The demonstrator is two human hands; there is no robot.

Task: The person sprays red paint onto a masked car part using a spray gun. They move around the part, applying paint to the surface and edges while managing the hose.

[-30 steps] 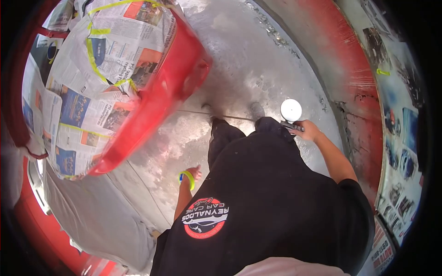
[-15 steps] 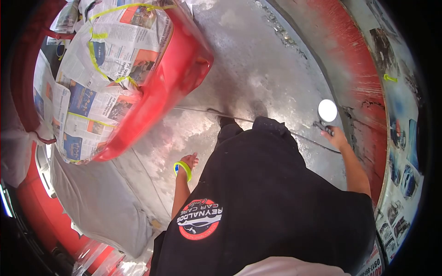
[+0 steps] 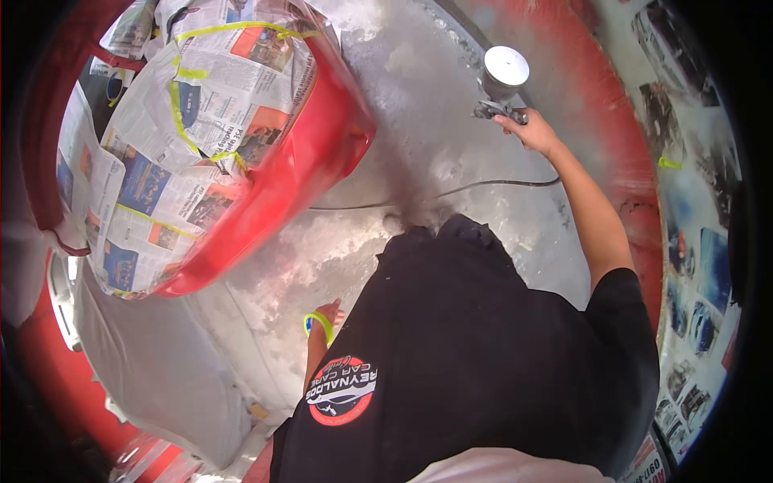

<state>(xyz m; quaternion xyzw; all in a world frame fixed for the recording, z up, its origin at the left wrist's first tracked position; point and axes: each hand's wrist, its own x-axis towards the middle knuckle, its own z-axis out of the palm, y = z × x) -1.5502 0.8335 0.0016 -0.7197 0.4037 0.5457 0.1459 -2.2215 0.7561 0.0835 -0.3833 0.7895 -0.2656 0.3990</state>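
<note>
My right hand is closed around the handle of a spray gun, which has a white-topped cup above it. The arm reaches forward, and the gun is out to the right of a glossy red car body panel, with a gap between them. Newspaper edged with yellow-green tape covers much of the panel's left side. My left hand hangs low beside my body with a bright yellow-green wristband. It holds nothing, and its fingers are loosely apart.
A dark air hose crosses the stained grey floor ahead of my feet. Grey sheeting drapes over something at lower left. On the right stands a wall with red overspray and pictures.
My right hand has swung forward and left with the spray gun, closer to the red panel. The hose has shifted along with it. My left hand stays low at my side.
</note>
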